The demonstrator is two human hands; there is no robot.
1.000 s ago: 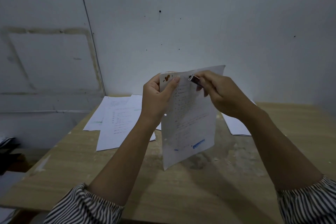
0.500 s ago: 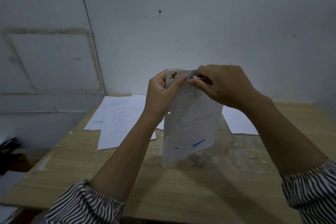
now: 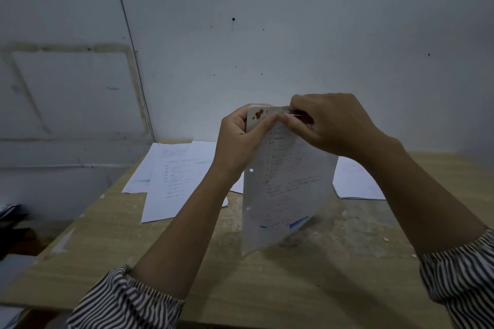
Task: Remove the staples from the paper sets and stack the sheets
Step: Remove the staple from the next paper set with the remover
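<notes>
Loose sheets (image 3: 171, 176): spread at the bench's (image 3: 107, 270) far-left corner, lying flat.

Left hand (image 3: 240, 141): curled round the top-left corner of the stapled paper set (image 3: 283, 184), which is held upright above the bench's middle.

Right hand (image 3: 331, 123): closed on a small metal tool (image 3: 296, 114), possibly a staple remover; the dim light hides its form. A second ago this hand was beside the top edge; it is now rotated over it, the tool's tip pressed at the corner. The staple is judged to be under prying, not yet out.

Further sheets (image 3: 358, 181): laid near the far-right edge.
</notes>
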